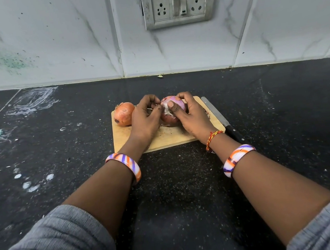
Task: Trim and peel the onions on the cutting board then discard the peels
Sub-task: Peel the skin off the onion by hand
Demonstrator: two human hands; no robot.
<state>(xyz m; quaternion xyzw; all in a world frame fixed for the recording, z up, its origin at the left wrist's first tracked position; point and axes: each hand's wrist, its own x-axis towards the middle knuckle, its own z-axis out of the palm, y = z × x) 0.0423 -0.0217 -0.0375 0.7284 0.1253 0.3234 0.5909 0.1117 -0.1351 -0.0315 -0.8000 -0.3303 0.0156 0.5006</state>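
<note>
A small wooden cutting board [167, 138] lies on the black counter. On its middle sits a partly peeled purple onion [175, 104]. My right hand [192, 117] grips this onion from the right, thumb pressed on its front. My left hand [146, 116] is at the onion's left side, and its curled fingers pinch a strip of loose skin. An unpeeled orange-brown onion [124, 114] rests on the board's left corner, just beside my left hand.
A knife [221, 118] lies along the board's right edge, blade pointing away, dark handle toward me. The black counter [57, 138] carries white smears and crumbs at left. A tiled wall with a switch and socket panel [177, 0] rises behind.
</note>
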